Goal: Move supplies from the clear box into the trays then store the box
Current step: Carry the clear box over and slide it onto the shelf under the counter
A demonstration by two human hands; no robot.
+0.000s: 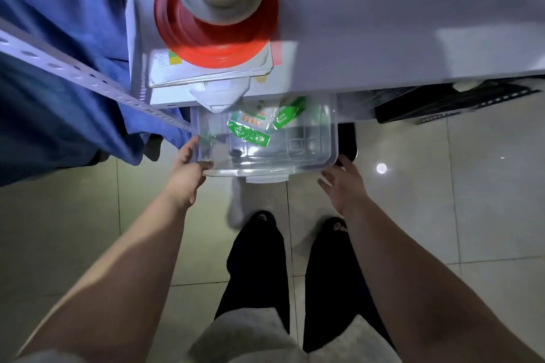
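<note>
Two bare hands flank the clear box (295, 153), which sits low, partly under the grey table top (413, 23), above the tiled floor (88, 230). Left hand (185, 174) is clamped on the near left corner; right hand (343, 183) hangs spread and empty just beside the right corner, not gripping. Box: rigid, smooth transparent plastic, rounded rim, likely light and slippery; best held under the rim at both ends. Contents: several green and white packets (253, 127), thin, crinkly, flexible.
</note>
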